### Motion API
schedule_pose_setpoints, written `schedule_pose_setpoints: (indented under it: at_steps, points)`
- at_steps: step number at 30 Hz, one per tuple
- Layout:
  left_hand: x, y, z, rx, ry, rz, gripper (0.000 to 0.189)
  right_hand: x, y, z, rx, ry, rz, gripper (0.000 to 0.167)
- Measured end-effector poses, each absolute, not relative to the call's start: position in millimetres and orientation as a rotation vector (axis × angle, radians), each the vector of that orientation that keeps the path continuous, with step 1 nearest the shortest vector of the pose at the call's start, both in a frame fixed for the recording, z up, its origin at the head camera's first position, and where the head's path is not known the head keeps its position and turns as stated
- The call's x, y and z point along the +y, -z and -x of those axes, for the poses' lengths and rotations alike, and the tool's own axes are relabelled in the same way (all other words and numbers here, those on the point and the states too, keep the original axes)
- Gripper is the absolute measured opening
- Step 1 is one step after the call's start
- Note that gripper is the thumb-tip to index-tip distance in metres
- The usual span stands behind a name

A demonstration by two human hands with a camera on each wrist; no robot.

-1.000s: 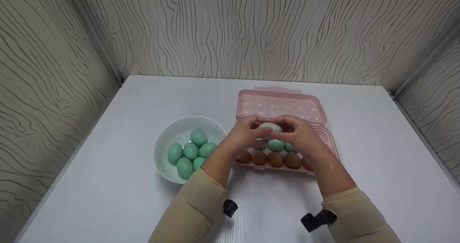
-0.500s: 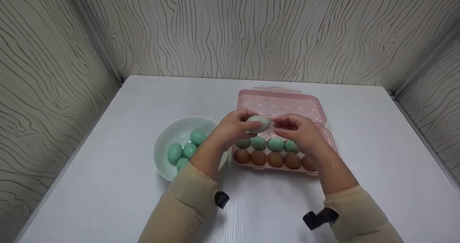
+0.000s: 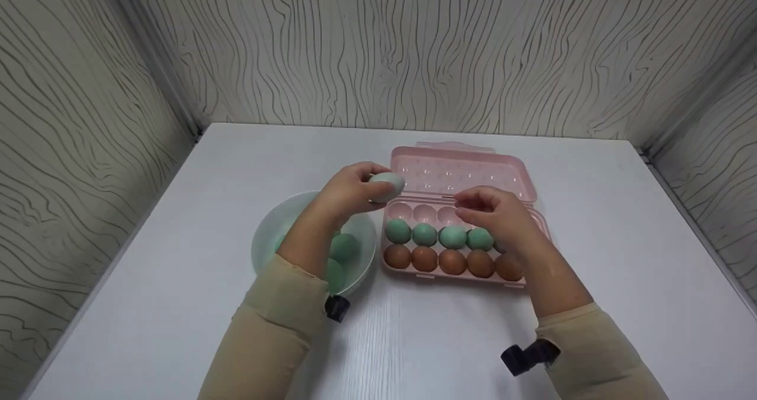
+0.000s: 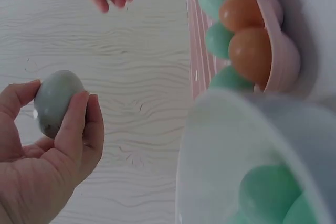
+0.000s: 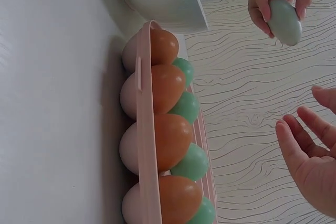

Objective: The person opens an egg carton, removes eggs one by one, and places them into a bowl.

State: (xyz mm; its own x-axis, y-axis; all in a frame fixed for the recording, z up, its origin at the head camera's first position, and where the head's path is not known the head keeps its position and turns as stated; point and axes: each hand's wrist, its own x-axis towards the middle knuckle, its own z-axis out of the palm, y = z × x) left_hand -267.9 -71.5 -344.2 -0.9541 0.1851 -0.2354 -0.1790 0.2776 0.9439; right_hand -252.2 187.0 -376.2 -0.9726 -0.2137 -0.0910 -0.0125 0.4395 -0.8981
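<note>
A pale grey-green egg (image 3: 388, 186) is pinched between the fingers and thumb of my left hand (image 3: 349, 194), up near the bowl and the left end of the egg carton. A dark speck marks one end of that egg (image 4: 58, 100) in the left wrist view. My right hand (image 3: 495, 213) hovers over the right part of the pink egg carton (image 3: 464, 174), fingers loosely bent and holding nothing. Brown eggs (image 3: 453, 262) fill the carton's front row, and green eggs (image 3: 424, 234) sit behind them. Cups (image 3: 424, 212) without eggs show in the back row; the right hand covers some of the rest.
Left of the carton stands a white bowl (image 3: 260, 240) with several green eggs (image 3: 344, 247), partly hidden by my left forearm. The carton's lid lies folded back on the white table (image 3: 414, 341). Wood-patterned panels (image 3: 384, 51) enclose the back and sides.
Both hands were at the pale egg; the right hand has let go. My left hand has carried it left and away from the carton, while the right hand stays nearly in place.
</note>
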Motion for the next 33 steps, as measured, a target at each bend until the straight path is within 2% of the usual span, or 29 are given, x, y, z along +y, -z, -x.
schedule_pose_setpoints:
  at_steps: [12, 22, 29, 33]
  points:
    - [-116.9, 341.2, 280.0, 2.394, -1.648, 0.08, 0.032, 193.0, 377.4, 253.9, 2.552, 1.485, 0.19, 0.035]
    - [-149.3, 357.4, 285.8, 2.547, -1.263, 0.229, 0.039, 196.7, 377.4, 257.2, 2.499, 1.547, 0.199, 0.039]
    - [-157.0, 364.2, 283.0, 2.601, -1.003, 0.298, 0.031, 197.8, 377.2, 257.9, 2.459, 1.609, 0.245, 0.041]
    - [-160.5, 368.7, 284.1, 2.606, -0.899, 0.336, 0.025, 197.2, 377.2, 257.5, 2.423, 1.668, 0.28, 0.037]
